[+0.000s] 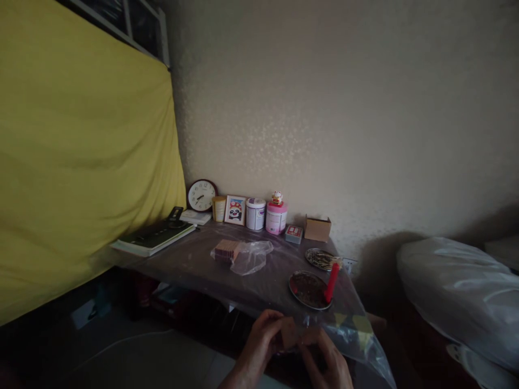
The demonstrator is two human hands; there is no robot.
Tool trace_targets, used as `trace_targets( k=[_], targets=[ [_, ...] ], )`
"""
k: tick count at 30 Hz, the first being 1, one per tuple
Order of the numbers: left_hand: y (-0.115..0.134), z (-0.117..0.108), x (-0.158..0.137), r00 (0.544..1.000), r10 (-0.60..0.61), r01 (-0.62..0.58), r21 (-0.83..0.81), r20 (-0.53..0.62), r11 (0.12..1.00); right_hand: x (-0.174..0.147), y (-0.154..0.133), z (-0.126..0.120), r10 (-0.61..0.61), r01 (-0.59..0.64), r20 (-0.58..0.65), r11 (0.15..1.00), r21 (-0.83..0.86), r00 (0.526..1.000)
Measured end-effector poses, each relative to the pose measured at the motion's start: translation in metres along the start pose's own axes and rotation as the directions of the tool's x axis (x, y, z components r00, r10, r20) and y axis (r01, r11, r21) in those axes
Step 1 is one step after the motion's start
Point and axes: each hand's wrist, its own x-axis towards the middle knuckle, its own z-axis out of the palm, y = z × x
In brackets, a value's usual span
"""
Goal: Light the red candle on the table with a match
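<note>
Low in front of the table edge, my left hand [262, 336] pinches a small tan matchbox [289, 333] between thumb and fingers. My right hand [327, 357] is closed at the matchbox's right edge, its fingertips partly in shadow. Just beyond the hands, a round metal plate [305, 292] with dark residue holds an upright, slightly tilted red candle [332, 282]. Farther left on the table lies a block of similar small boxes [227, 250], partly inside a torn clear plastic wrapper [252, 257].
A second plate [318, 259] bears many thin sticks. Along the wall stand a clock [201, 195], a panda picture [235, 210], two canisters [255, 214], a card box [294, 234] and an open carton [317, 229]. A thick book [156, 239] lies left. Clear plastic covers the table [182, 273].
</note>
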Motion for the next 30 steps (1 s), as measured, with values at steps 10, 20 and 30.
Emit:
trace_targets(
  k=[10,20,30],
  targets=[
    [-0.0024,-0.0007,0.0011,1.000,-0.010,0.010,-0.036,0.010,0.999,0.0020,-0.0068,-0.0049,0.064,-0.062,-0.040,0.997,0.038,0.997],
    [-0.0050,-0.0022,0.0038,1.000,0.013,-0.013,-0.033,-0.003,0.999,-0.0003,-0.0002,-0.0008,0.063,-0.060,-0.040,0.997,0.055,0.997],
    [-0.0022,-0.0033,0.0011,0.999,0.039,-0.039,0.010,-0.005,0.999,0.0016,-0.0052,-0.0012,0.063,-0.062,-0.040,0.998,0.031,0.997]
  ],
)
